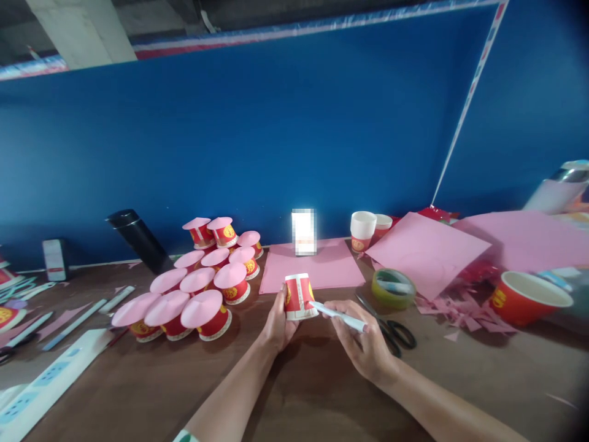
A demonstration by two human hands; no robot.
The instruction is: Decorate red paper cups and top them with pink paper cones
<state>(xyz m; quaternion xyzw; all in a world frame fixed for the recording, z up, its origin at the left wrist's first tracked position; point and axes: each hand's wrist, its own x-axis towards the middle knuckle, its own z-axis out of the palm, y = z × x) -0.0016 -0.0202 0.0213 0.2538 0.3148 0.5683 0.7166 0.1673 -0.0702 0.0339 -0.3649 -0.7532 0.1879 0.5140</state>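
Observation:
Near the middle of the table, my left hand (pixel 277 325) is wrapped round a red paper cup (pixel 299 297) with gold markings, held upside down with its white rim at the bottom. A white pen (pixel 343 317) is gripped in my right hand (pixel 363 344), its tip at the cup's right side. Behind the cup lies a stack of pink paper (pixel 322 264). To the left stand several red cups with pink paper discs (pixel 202 307) on top. Black-handled scissors (pixel 396 331) lie beside my right hand, near a roll of tape (pixel 392 288).
A blurred-out phone (pixel 304 232) stands at the back. A black bottle (pixel 140 239) leans at the left, beyond a power strip (pixel 55 380). White cups (pixel 363 227), pink sheets (pixel 427 252), paper scraps (pixel 473 314) and a large red cup (pixel 529 299) occupy the right.

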